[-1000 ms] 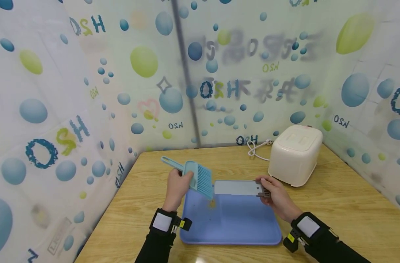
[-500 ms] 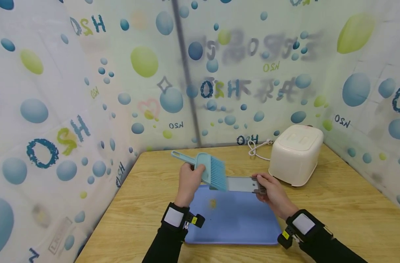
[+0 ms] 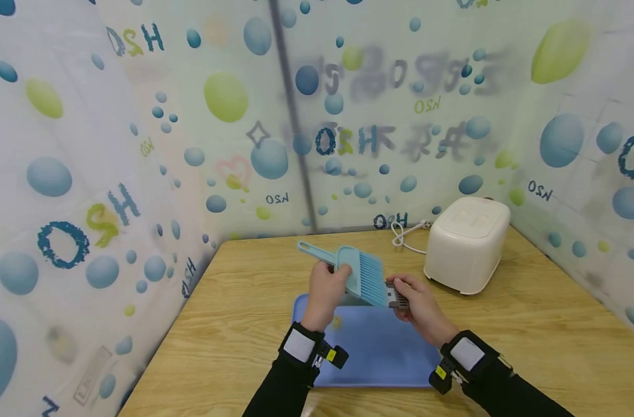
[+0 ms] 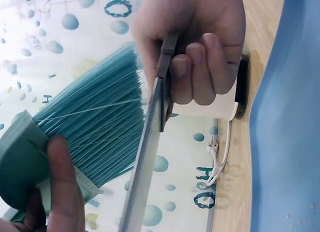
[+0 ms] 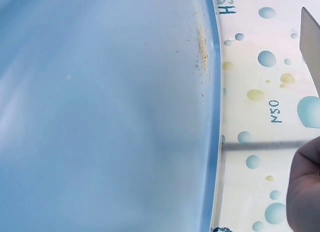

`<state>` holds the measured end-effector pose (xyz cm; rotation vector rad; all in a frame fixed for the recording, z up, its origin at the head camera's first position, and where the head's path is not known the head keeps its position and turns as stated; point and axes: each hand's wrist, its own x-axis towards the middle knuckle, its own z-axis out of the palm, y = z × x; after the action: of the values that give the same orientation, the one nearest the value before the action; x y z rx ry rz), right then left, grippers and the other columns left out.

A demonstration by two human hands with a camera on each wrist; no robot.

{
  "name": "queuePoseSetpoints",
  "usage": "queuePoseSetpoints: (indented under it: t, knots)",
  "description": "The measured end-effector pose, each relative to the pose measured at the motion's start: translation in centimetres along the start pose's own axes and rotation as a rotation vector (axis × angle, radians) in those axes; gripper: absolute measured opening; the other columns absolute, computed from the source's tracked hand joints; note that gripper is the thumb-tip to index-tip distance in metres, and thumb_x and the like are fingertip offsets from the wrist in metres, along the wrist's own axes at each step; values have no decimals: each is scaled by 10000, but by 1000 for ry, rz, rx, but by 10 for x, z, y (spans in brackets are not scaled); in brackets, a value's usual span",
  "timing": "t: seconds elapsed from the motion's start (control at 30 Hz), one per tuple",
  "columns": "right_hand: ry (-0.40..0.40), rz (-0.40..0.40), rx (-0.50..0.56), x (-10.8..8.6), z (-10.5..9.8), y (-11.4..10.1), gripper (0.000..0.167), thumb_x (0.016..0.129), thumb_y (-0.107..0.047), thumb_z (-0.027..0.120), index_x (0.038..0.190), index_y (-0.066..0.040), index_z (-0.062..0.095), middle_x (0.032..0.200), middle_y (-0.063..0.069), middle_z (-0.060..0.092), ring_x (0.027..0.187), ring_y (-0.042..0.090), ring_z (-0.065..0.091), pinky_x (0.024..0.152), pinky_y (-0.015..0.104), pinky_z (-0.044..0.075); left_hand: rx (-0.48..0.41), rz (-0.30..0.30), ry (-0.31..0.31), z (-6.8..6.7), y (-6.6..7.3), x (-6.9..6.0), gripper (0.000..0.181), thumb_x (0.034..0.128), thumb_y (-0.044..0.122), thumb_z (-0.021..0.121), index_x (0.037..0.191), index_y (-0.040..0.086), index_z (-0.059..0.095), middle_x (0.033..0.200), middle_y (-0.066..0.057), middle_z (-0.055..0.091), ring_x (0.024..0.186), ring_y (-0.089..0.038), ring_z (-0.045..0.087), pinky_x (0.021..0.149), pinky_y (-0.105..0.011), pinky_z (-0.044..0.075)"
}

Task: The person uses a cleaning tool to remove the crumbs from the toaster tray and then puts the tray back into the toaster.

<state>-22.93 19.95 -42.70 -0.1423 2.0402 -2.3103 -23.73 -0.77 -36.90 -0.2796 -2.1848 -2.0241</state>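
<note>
My left hand grips a light-blue hand brush, its thumb on the brush head and the handle pointing to the far left. My right hand pinches the dark slotted end of a flat metal crumb tray. In the head view the brush hides most of that tray. The left wrist view shows the bristles with their tips at the face of the crumb tray, which stands edge-on. Both are above a blue tray, where yellowish crumbs lie near the far rim.
A cream toaster stands at the back right of the wooden table. Its white cord lies coiled beside it. Curtains printed with dots close off the left, back and right.
My left hand has swept the brush rightward along the crumb tray, up to its slotted end. The right hand has shifted slightly left with the crumb tray.
</note>
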Motion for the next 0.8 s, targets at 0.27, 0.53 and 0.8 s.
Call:
queuePoseSetpoints:
  t: [0.27,0.53,0.8]
  knots:
    - [5,15,4,-1,2,-1,330,1117,-260,361,1299,-8,472,1017,122,499,613,143,430,547,256,358,37,-23,14,7,-11,-2,220,914,134,586,1084,8,646,987,-86,693,845,-165,682,696,-313,556]
    - [5,21,-10,-2,3,-3,366,1116,-270,361,1334,7,456,1022,112,505,630,147,446,552,257,365,53,-12,12,5,-13,-2,223,915,125,586,1085,-7,646,947,-92,708,799,-164,702,660,-309,571]
    - [-5,12,1,-3,2,2,313,1115,-262,368,1285,-31,493,984,88,520,611,151,450,545,254,370,71,-5,6,-2,-14,-3,203,898,108,587,1050,-15,637,909,-103,698,765,-171,686,614,-294,547]
